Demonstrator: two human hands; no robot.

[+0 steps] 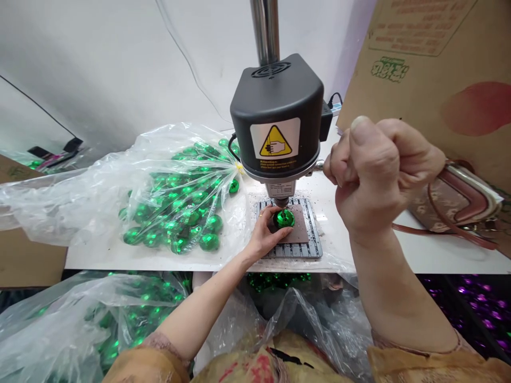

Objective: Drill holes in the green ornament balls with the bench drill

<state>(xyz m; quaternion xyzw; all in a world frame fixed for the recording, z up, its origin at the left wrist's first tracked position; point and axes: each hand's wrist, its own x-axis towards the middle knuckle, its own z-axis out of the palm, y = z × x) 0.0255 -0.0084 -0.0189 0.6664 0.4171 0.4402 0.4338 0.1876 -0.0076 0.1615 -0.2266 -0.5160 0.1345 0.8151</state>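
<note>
A: What sits furthest left?

B: One cardboard box (pixel 19 255) at the table's end. Next to it, a clear plastic bag (pixel 99 186) lies on the white table (pixel 120 258), stuffed with shiny green balls (pixel 179 213). A second bag (pixel 59 324) of the same kind sags below the table's front edge.

A: How many balls?

B: Far too many to count in either bag. Only one green ball (pixel 286 218) is out on its own. It rests on a brown pad (pixel 300 232) on the ribbed plate (pixel 315 247), directly under the bit of the single drill (pixel 277 106).

A: And the hands?

B: Two, both the person's own. The left hand (pixel 263 234) pinches that ball narrowly from its near left side, fingers touching it. The right hand (pixel 379 170) is a tight fist beside the drill's head, closed on the lever (pixel 319 165). Only a metal stub of the lever shows.

A: What could go wrong?

B: I'd say the fingertips are very near the bit. The ball is round and glossy, so if it spun or rolled off the pad, the fingers could slide in. The loose bag film just beside the plate might also snag.

A: And further right?

B: One handbag (pixel 459 197) on the table and one big cardboard sheet (pixel 439 64) leaning behind it. Purple balls (pixel 479 308) glint below, too many to count.
</note>
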